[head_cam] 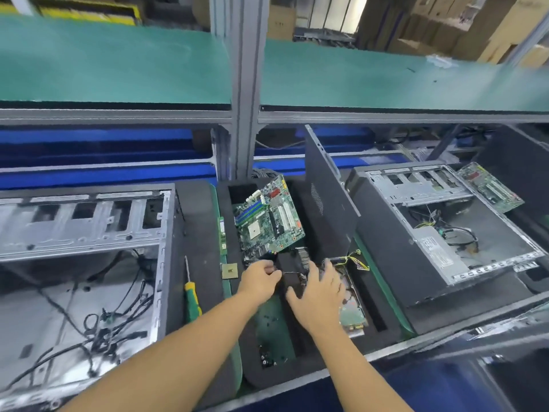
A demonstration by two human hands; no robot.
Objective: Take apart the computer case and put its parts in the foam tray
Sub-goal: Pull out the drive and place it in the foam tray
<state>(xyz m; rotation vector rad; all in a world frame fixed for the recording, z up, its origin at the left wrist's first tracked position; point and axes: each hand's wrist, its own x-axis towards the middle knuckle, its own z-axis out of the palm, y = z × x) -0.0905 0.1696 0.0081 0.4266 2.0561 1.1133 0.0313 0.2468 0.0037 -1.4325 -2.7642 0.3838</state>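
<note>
The left hand point(261, 278) has its fingers curled on the left edge of the black cooler point(292, 266) and grips it. The right hand point(319, 292) lies palm down, fingers spread and straight, over the cooler's near right side and holds nothing; whether it presses on the cooler cannot be told.

The cooler sits low in the middle of the foam tray point(383, 298). It is just below the main board point(270, 215), which leans tilted in the tray's far recess, and just left of the hard drive point(352, 313) with its loose wires.

Step in hand, by judgement: seating the cooler in its recess. Next move: align the cooler with the cut-out, press it level, then release both hands clear of the wires beside it.

At the tray's left border lie a memory stick point(222, 236) and a processor chip point(229, 270). A recess near the front holds small screws point(269, 356). A side panel point(326, 197) stands upright at the tray's right.

A screwdriver point(191, 295) lies between the tray and the opened computer case point(83, 263) on the left, in which loose cables show. A second case point(439, 227) lies further right
</note>
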